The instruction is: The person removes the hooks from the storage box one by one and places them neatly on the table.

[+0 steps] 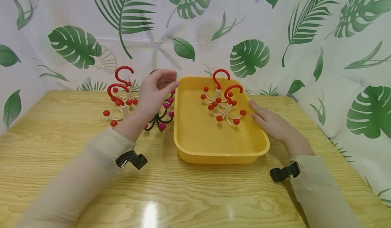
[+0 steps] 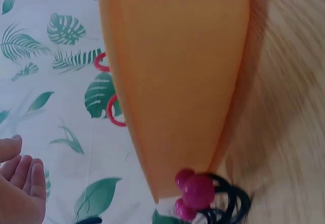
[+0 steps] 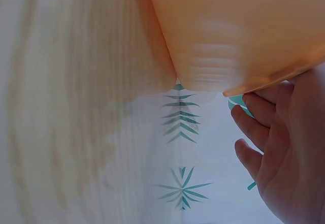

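A yellow plastic bin [image 1: 221,158] stands on the table, with two cream hooked racks inside; one rack [image 1: 226,110] has a red hook and red ball tips. My right hand [image 1: 275,126] rests on the bin's right rim, its fingers loosely extended against the outside in the right wrist view. Just off the left rim hovers my left hand [image 1: 157,92], fingers loosely bent and holding nothing. Below and behind it sits a black rack [image 1: 157,117] with magenta ball tips, its upper part hidden by the hand. The left wrist view shows magenta balls [image 2: 198,191] beside the bin.
Left of my left forearm stand two more cream racks with red hooks, one [image 1: 123,110] nearer and one [image 1: 129,88] behind, both partly covered. A leaf-printed cloth [image 1: 201,31] hangs behind the wooden table [image 1: 195,194]. A strapped camera [image 1: 285,172] sits on the right sleeve.
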A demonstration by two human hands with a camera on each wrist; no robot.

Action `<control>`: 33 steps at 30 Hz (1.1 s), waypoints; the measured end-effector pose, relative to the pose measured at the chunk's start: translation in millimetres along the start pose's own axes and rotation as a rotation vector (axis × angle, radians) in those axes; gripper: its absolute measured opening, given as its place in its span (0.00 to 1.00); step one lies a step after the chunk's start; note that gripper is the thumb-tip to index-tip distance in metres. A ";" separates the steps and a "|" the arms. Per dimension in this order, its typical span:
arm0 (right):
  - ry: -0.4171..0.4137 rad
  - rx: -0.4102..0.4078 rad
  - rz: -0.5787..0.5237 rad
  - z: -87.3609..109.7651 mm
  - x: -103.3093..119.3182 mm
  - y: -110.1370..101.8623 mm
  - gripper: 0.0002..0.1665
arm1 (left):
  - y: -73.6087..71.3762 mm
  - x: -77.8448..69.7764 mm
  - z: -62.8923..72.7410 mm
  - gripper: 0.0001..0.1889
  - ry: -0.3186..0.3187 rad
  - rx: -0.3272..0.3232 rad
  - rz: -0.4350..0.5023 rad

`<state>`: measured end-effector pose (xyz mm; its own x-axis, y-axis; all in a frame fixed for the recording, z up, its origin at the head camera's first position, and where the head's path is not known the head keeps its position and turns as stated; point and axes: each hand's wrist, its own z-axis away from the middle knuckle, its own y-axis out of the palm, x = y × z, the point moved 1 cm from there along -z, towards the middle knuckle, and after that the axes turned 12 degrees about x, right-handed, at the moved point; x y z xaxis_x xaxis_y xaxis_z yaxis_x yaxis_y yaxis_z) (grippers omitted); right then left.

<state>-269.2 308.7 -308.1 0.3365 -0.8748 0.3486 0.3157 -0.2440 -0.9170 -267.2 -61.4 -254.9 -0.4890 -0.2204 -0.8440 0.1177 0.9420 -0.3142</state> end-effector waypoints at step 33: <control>0.002 -0.008 0.008 -1.6 -2.6 0.8 0.36 | 107.7 -4.0 -30.2 0.22 -0.204 0.335 0.014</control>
<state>-271.2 310.2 -310.1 0.3370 -0.8775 0.3411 0.3059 -0.2406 -0.9212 -278.7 48.6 -272.2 -0.3073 -0.2859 -0.9077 0.4152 0.8180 -0.3982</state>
